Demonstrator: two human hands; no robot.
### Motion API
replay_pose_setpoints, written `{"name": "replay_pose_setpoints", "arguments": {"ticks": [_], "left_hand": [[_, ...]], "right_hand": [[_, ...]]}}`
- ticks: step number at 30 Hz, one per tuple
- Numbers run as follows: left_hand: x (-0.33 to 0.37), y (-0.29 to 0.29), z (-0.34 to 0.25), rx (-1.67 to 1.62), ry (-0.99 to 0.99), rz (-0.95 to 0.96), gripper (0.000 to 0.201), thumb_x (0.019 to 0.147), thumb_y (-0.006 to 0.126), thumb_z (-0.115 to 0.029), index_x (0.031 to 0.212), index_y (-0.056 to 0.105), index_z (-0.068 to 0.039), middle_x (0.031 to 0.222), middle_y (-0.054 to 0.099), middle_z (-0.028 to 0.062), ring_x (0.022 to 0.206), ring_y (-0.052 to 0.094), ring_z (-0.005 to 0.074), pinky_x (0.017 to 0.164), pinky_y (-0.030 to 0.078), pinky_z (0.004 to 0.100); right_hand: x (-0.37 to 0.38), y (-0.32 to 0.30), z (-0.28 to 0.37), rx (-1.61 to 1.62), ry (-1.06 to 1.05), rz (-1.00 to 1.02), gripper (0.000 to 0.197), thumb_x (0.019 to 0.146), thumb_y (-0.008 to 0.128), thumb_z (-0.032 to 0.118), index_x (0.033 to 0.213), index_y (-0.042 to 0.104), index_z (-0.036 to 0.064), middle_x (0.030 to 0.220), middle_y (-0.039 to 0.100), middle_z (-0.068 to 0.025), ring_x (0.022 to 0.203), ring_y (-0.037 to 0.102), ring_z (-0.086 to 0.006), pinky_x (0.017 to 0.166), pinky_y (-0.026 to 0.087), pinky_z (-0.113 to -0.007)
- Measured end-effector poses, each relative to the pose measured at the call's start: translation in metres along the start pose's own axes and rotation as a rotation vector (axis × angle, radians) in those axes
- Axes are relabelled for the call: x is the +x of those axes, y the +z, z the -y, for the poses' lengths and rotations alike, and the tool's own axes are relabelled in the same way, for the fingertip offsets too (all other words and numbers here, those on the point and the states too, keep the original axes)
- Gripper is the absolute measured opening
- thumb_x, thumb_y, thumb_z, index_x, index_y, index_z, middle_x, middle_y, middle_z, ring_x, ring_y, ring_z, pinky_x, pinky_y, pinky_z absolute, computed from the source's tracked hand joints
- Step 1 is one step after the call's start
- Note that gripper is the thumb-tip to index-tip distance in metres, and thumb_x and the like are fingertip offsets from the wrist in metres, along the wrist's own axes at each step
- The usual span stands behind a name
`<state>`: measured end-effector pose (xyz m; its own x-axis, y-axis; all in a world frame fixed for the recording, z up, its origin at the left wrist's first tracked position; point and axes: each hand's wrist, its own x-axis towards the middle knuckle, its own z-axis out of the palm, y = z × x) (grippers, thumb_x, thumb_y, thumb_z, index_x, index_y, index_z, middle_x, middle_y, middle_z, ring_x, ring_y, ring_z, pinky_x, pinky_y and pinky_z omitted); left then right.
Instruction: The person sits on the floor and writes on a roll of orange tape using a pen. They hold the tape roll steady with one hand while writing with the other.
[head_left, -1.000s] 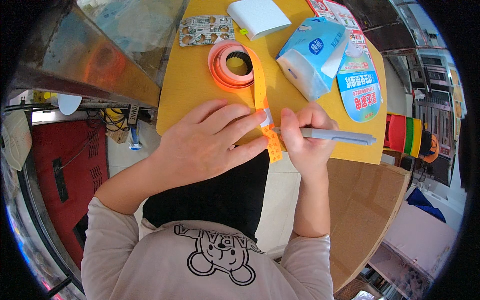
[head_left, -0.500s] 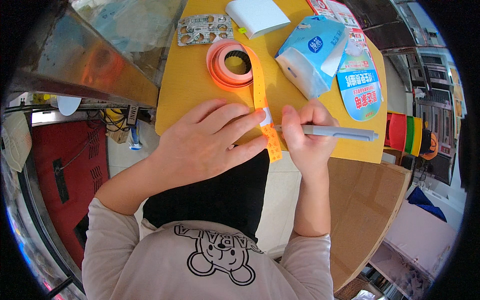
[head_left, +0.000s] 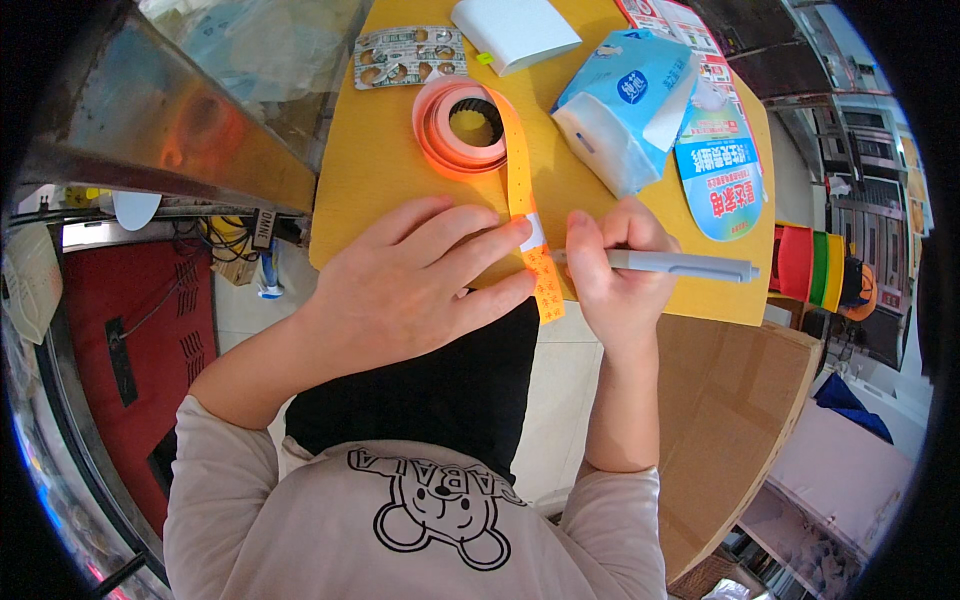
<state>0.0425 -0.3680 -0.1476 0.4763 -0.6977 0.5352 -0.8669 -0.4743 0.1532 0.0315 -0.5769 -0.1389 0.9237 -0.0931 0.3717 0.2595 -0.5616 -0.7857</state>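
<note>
A roll of orange label stickers lies on the yellow table, its loose strip running toward me and hanging over the near edge. Dark handwriting marks the strip's near end. My left hand is laid out with fingers spread, their tips touching the strip's left side and pressing it down. In my right hand a light grey-blue pen is gripped, its tip by the strip's right edge. The fingers partly hide the pen's front.
Behind the roll are a pill blister pack and a white box. A blue tissue pack and a printed leaflet lie at the right. A cardboard box stands below the table's right side.
Almost nothing differs. Both hands, the pen and the strip hold nearly the same places.
</note>
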Motion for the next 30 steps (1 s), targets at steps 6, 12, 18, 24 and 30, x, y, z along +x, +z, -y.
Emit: {"name": "replay_pose_setpoints", "arguments": {"ticks": [6, 12, 18, 24, 30], "left_hand": [[0.000, -0.001, 0.000, -0.008, 0.005, 0.013, 0.034, 0.072, 0.064, -0.021, 0.106, 0.067, -0.025, 0.121, 0.059, -0.0006, 0.103, 0.058, 0.0183, 0.086, 0.048, 0.0320], [-0.002, -0.002, 0.001, -0.079, 0.089, 0.020, 0.032, 0.075, 0.064, -0.019, 0.106, 0.067, -0.023, 0.123, 0.059, -0.0032, 0.102, 0.058, 0.0162, 0.085, 0.048, 0.0311], [-0.004, -0.002, 0.002, -0.029, 0.093, -0.004, 0.032, 0.076, 0.065, -0.019, 0.109, 0.067, -0.020, 0.123, 0.059, -0.0028, 0.104, 0.058, 0.0160, 0.087, 0.047, 0.0313], [-0.003, 0.000, -0.001, 0.050, 0.007, -0.005, 0.033, 0.078, 0.063, -0.019, 0.111, 0.065, -0.020, 0.122, 0.059, -0.0008, 0.106, 0.058, 0.0165, 0.089, 0.046, 0.0323], [-0.002, -0.001, -0.001, 0.050, 0.011, 0.008, 0.034, 0.078, 0.063, -0.020, 0.112, 0.064, -0.020, 0.119, 0.059, -0.0009, 0.105, 0.058, 0.0167, 0.087, 0.047, 0.0325]], "right_hand": [[0.002, 0.000, -0.004, 0.011, -0.151, -0.056, 0.034, 0.079, 0.071, 0.004, 0.062, 0.042, 0.0065, 0.054, 0.048, -0.0045, 0.044, 0.043, -0.0117, 0.042, 0.034, -0.027], [0.001, 0.000, 0.001, 0.284, -0.116, -0.042, 0.024, 0.087, 0.072, 0.015, 0.082, 0.053, 0.0025, 0.069, 0.059, -0.0032, 0.058, 0.054, -0.0108, 0.056, 0.045, -0.024], [0.007, 0.008, -0.003, 0.342, -0.014, 0.223, 0.027, 0.094, 0.062, 0.025, 0.102, 0.051, 0.0015, 0.088, 0.069, -0.0113, 0.080, 0.069, -0.0174, 0.068, 0.052, -0.027], [0.009, 0.005, -0.003, 0.395, 0.018, 0.217, 0.021, 0.095, 0.059, 0.020, 0.102, 0.051, 0.0016, 0.083, 0.067, -0.0093, 0.076, 0.067, -0.0148, 0.067, 0.052, -0.027], [0.010, -0.008, 0.004, 0.345, 0.184, 0.118, 0.019, 0.088, 0.067, 0.010, 0.080, 0.050, 0.0044, 0.063, 0.058, 0.0002, 0.059, 0.057, -0.0060, 0.052, 0.042, -0.022]]}}
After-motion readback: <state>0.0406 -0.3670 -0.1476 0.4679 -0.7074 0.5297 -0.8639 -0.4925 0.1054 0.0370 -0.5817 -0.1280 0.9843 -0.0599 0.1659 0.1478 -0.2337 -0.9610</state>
